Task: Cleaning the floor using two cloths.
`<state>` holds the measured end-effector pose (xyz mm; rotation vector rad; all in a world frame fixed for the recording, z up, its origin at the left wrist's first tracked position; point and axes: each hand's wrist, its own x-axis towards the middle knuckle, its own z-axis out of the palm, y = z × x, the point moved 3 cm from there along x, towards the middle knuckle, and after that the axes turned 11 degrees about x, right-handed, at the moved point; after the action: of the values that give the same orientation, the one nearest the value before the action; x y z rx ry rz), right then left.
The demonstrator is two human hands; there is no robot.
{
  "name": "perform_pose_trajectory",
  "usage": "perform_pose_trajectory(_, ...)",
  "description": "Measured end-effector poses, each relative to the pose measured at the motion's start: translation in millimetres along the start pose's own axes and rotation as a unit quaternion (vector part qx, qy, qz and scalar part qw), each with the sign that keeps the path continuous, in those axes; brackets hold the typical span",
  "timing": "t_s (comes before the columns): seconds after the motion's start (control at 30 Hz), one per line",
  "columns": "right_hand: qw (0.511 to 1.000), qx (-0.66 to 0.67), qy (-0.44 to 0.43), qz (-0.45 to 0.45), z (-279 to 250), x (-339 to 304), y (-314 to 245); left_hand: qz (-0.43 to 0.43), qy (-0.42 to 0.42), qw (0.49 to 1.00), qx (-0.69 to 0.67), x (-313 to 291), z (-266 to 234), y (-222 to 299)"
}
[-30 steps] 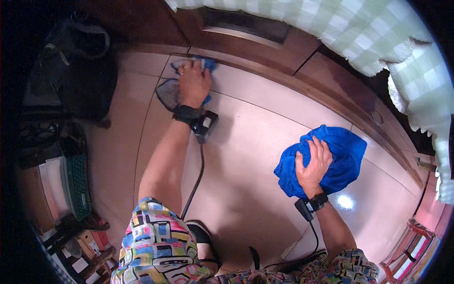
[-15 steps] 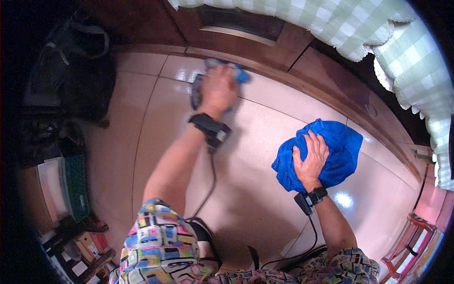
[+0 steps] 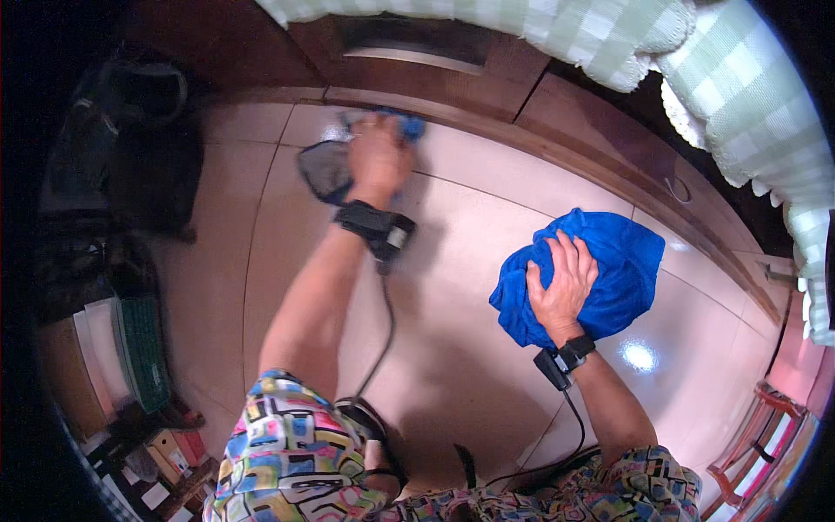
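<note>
My left hand (image 3: pixel 379 157) presses a dark grey and blue cloth (image 3: pixel 326 170) flat on the pink tiled floor (image 3: pixel 461 348), close to the base of a brown wooden cabinet (image 3: pixel 487 87). My right hand (image 3: pixel 565 283) rests on top of a bunched bright blue towel (image 3: pixel 609 270) lying on the floor to the right, fingers spread over it. Each wrist wears a black strap with a small device and a cable running back to my body.
A green checked cloth (image 3: pixel 609 35) hangs over the cabinet top. Dark bags (image 3: pixel 130 148) stand at the left, with a green crate (image 3: pixel 143 352) and boxes below them. A red stool frame (image 3: pixel 765 435) sits at the lower right.
My left hand has swept its cloth to the right along the cabinet base. My right hand and the blue towel have stayed roughly in place.
</note>
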<state>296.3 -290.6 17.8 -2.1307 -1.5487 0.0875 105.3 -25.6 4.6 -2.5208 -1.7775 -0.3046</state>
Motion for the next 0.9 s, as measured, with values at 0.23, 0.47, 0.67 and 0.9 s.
perform_pose_trajectory(0.23, 1.000, 0.007, -0.007, -0.005, 4, -1, -2, 0.179, 0.014, 0.980, -0.087, -51, -13, 130)
perform_pose_trajectory(0.47, 1.000, 0.001, 0.002, -0.001, -2, 2, 0, 0.018, -0.049, 0.999, 0.002, -7, -10, 3)
perform_pose_trajectory(0.67, 1.000, 0.000, 0.006, -0.001, 0, 2, -1, 0.027, -0.019, 0.999, 0.019, -16, -5, 18)
perform_pose_trajectory(0.9, 1.000, 0.019, 0.006, 0.009, 3, 1, -2, 0.216, -0.031, 0.963, -0.155, -55, -18, 115)
